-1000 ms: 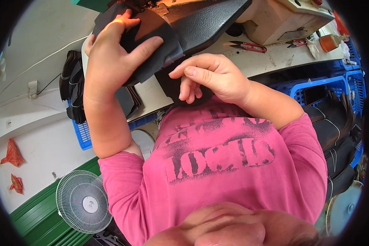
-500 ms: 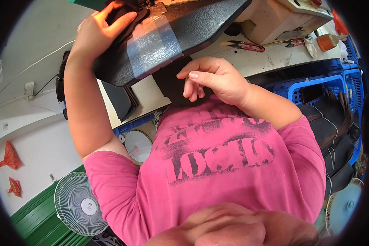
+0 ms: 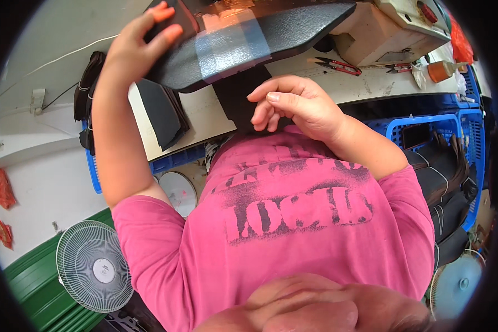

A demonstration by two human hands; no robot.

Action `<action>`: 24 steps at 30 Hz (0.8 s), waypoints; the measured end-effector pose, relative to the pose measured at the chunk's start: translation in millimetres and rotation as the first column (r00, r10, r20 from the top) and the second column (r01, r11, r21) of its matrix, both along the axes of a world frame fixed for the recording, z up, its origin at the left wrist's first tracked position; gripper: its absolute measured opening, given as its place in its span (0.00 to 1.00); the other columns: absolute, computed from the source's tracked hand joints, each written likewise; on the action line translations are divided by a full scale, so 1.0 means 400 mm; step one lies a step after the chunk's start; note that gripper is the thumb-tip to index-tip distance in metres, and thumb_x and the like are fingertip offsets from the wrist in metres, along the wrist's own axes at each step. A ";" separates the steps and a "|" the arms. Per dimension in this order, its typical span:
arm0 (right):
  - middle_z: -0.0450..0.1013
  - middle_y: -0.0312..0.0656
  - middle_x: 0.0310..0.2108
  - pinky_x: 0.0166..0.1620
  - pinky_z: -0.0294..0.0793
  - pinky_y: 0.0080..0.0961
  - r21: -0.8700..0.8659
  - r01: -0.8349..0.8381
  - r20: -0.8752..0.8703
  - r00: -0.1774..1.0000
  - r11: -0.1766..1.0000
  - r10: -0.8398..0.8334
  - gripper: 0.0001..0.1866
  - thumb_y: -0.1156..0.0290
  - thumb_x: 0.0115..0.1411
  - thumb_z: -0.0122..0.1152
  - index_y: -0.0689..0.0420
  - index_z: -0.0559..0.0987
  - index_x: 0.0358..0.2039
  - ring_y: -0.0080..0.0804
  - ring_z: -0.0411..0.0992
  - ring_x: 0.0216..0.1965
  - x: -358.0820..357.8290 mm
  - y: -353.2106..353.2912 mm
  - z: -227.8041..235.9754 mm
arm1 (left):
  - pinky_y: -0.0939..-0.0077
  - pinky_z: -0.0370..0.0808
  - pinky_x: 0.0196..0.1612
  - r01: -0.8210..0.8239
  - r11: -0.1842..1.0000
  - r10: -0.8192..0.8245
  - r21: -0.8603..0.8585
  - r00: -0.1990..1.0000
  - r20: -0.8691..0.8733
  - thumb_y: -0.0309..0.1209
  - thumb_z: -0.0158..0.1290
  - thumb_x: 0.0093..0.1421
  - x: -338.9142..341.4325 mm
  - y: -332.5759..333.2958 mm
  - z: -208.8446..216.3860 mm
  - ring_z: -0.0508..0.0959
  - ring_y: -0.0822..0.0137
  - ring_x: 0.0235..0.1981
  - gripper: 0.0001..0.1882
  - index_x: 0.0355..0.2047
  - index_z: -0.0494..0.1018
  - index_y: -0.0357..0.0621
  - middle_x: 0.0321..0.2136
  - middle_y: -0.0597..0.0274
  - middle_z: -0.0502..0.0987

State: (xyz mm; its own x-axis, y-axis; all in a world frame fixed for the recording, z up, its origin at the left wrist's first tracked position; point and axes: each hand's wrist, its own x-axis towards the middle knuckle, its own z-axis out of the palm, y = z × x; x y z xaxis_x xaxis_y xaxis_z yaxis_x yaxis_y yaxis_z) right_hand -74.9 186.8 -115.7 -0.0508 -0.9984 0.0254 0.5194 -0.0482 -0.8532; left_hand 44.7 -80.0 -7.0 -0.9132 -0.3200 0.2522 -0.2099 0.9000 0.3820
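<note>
At the upper left, my left hand [image 3: 135,47] has its thumb and fingers around a dark flat piece [image 3: 187,17] with a reddish edge. Its fingertips are slightly blurred. The piece lies by the left end of a black textured machine bed [image 3: 293,36], which carries a wide band of clear tape [image 3: 232,47]. My right hand [image 3: 301,105] hovers in front of the bed, close to my shirt, with loosely curled fingers apart and nothing in them. Beneath it a dark strip [image 3: 235,97] hangs down from the bed.
Dark flat pieces [image 3: 163,113] lie stacked on the pale tabletop [image 3: 205,119]. Red-handled snips [image 3: 340,66] and an orange bottle [image 3: 441,72] sit at the right. A blue crate [image 3: 395,130] holds bundled dark pieces. One fan [image 3: 94,265] stands at lower left.
My left hand has shifted slightly, and the dark piece's reddish edge now shows between its thumb and fingers. My right hand keeps nearly the same pose. The whole view has shifted a little.
</note>
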 end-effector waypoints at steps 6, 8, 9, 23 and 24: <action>0.72 0.44 0.47 0.48 0.72 0.24 -0.035 -0.081 0.067 0.994 0.996 0.083 0.25 0.65 0.63 0.54 0.65 0.65 0.57 0.27 0.71 0.46 0.090 -0.076 0.051 | 0.65 0.65 0.49 0.223 0.960 -0.245 -0.166 0.961 -0.127 0.46 0.61 0.49 0.220 0.292 0.001 0.74 0.57 0.43 0.25 0.41 0.77 0.41 0.43 0.53 0.76; 0.72 0.42 0.47 0.50 0.70 0.22 -0.148 -0.160 0.031 0.986 0.976 0.166 0.22 0.77 0.63 0.49 0.64 0.64 0.58 0.22 0.70 0.46 0.141 -0.122 0.068 | 0.68 0.65 0.48 0.024 0.991 0.047 0.134 0.866 -0.499 0.45 0.57 0.55 0.283 0.300 -0.100 0.71 0.63 0.43 0.26 0.47 0.72 0.39 0.44 0.54 0.73; 0.71 0.40 0.47 0.51 0.69 0.23 -0.160 -0.171 -0.079 0.984 0.972 0.160 0.22 0.79 0.61 0.45 0.65 0.65 0.57 0.24 0.69 0.48 0.164 -0.139 0.065 | 0.70 0.66 0.48 -0.114 0.941 0.308 0.317 0.674 -0.671 0.45 0.54 0.58 0.282 0.290 -0.156 0.70 0.66 0.42 0.27 0.51 0.69 0.38 0.44 0.55 0.71; 0.68 0.38 0.26 0.37 0.70 0.19 0.127 -0.142 -0.726 0.661 0.982 0.189 0.41 0.79 0.59 0.47 0.51 0.40 0.68 0.24 0.67 0.29 0.292 -0.330 0.051 | 0.69 0.77 0.46 0.285 0.378 0.678 0.881 0.563 -0.473 0.21 0.49 0.61 0.304 -0.208 -0.235 0.78 0.62 0.43 0.24 0.57 0.61 0.39 0.45 0.51 0.74; 0.55 0.30 0.17 0.27 0.64 0.20 -0.005 -0.031 -0.623 0.782 1.000 0.021 0.40 0.79 0.59 0.49 0.50 0.44 0.68 0.19 0.54 0.20 0.304 -0.350 0.005 | 0.69 0.77 0.46 0.239 0.395 0.682 0.887 0.571 -0.457 0.21 0.50 0.61 0.278 -0.261 -0.245 0.78 0.61 0.42 0.23 0.57 0.62 0.37 0.44 0.50 0.75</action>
